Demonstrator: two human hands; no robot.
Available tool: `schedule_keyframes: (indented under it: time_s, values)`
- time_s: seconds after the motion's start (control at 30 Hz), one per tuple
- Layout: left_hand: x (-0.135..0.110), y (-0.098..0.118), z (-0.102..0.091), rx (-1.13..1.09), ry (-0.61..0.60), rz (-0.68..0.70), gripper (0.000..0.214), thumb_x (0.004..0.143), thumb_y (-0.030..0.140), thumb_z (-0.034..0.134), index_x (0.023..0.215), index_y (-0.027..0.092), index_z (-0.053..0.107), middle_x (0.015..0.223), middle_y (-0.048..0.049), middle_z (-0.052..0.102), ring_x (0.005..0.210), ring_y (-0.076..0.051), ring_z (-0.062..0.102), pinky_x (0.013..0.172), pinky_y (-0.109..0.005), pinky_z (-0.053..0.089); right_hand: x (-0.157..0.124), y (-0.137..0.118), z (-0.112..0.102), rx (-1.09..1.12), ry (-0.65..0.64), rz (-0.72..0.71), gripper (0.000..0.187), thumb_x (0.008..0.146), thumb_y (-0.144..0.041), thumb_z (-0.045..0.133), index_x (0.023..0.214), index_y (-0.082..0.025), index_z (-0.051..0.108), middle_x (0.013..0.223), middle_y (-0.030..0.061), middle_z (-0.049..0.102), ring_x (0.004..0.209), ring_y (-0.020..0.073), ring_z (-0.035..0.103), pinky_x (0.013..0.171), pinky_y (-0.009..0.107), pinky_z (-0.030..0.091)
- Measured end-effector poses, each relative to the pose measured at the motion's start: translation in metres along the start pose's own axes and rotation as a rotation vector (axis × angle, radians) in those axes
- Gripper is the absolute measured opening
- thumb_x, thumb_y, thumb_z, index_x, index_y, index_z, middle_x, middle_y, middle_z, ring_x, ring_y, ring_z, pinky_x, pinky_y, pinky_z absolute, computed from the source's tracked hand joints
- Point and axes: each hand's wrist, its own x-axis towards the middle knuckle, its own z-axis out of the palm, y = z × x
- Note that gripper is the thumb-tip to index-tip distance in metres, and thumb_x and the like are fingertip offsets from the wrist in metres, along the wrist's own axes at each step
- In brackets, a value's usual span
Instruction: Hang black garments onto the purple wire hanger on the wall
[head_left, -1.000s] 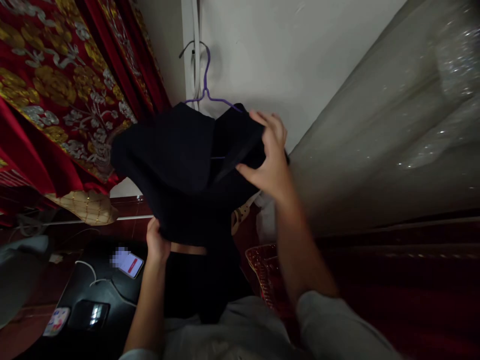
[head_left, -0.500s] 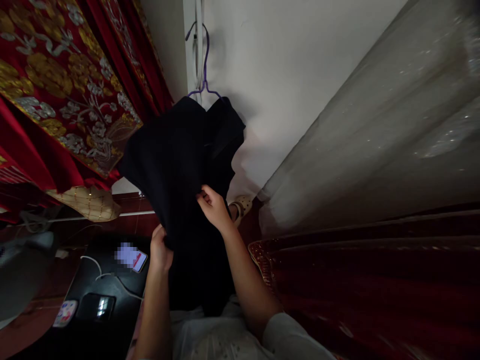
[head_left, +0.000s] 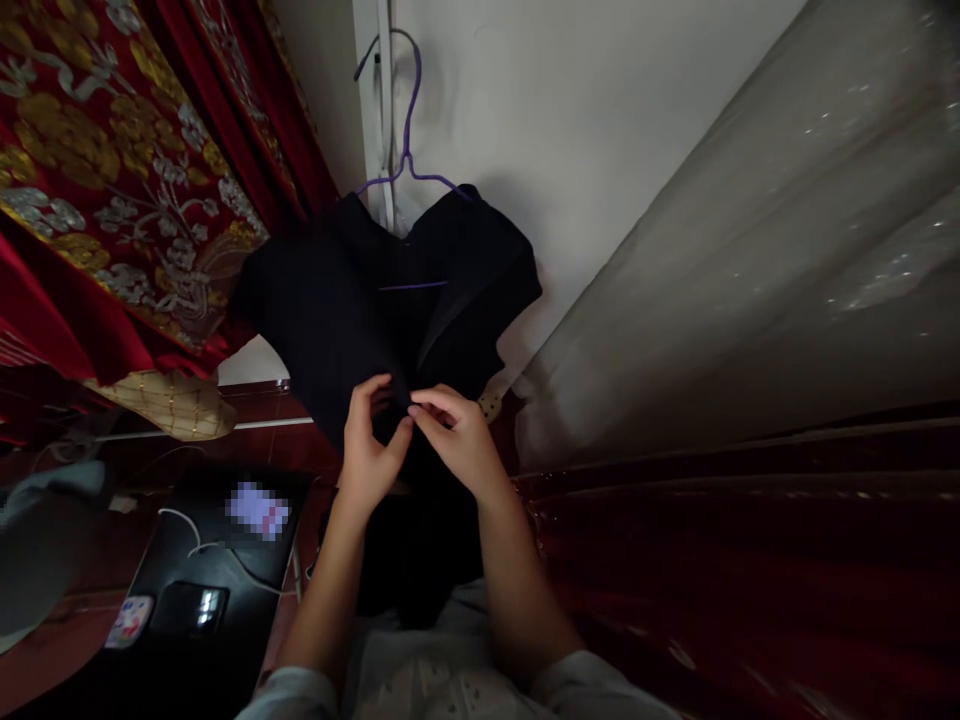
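A dark, near-black top (head_left: 315, 300) with a V-shaped neck hangs on a purple wire hanger (head_left: 409, 155) against the wall. The hanger's lower bar shows through the neck opening. My right hand (head_left: 459, 440) pinches the front edge of the top between thumb and fingertips, just below the V. Close beside it, my left hand (head_left: 371, 450) has its fingers curled on the same front edge, its thumb near the right thumb. Whatever small part lies between the fingertips is too dark to make out.
Red embroidered cloth (head_left: 120, 190) hangs at the left. Sheer whitish fabric (head_left: 675, 300) and dark red fabric (head_left: 750, 580) fill the right. A black table (head_left: 150, 680) at lower left bears a lit phone (head_left: 259, 510), a dark phone (head_left: 187, 608) and a white cable (head_left: 244, 570).
My left hand has moved up and right from the top's side edge to its front, beside my right hand. The top now faces me more squarely, its neck spread wider.
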Motion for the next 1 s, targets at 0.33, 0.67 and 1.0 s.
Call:
schedule_keyframes:
  time_s: [0.33, 0.67, 1.0]
  values:
    - [-0.005, 0.003, 0.021, -0.286, 0.023, -0.165, 0.039, 0.091, 0.014, 0.068, 0.127, 0.025, 0.056, 0.098, -0.0034, 0.070, 0.091, -0.016, 0.071, 0.088, -0.029, 0.056, -0.006, -0.006, -0.002, 0.113, 0.005, -0.018, 0.040, 0.084, -0.030, 0.073, 0.124, -0.028, 0.066, 0.102, 0.0033, 0.061, 0.080, 0.0151, 0.060, 0.072, 0.031, 0.055]
    - [-0.004, 0.003, 0.017, -0.406, 0.082, -0.260, 0.028, 0.085, 0.017, 0.074, 0.097, 0.022, 0.049, 0.084, 0.0008, 0.061, 0.078, -0.012, 0.062, 0.074, -0.022, 0.048, -0.001, -0.007, -0.007, 0.058, -0.003, 0.057, 0.017, 0.089, -0.038, 0.072, 0.088, -0.021, 0.071, 0.086, 0.0040, 0.069, 0.080, 0.0180, 0.065, 0.072, 0.030, 0.051]
    - [0.001, 0.008, 0.003, 0.001, 0.028, -0.007, 0.015, 0.100, 0.016, 0.057, 0.100, 0.023, 0.070, 0.094, -0.0038, 0.066, 0.091, -0.017, 0.063, 0.083, -0.028, 0.049, 0.001, -0.007, 0.002, 0.137, -0.066, 0.148, 0.035, 0.094, -0.049, 0.062, 0.074, -0.020, 0.060, 0.064, -0.0018, 0.053, 0.061, 0.0122, 0.051, 0.059, 0.025, 0.041]
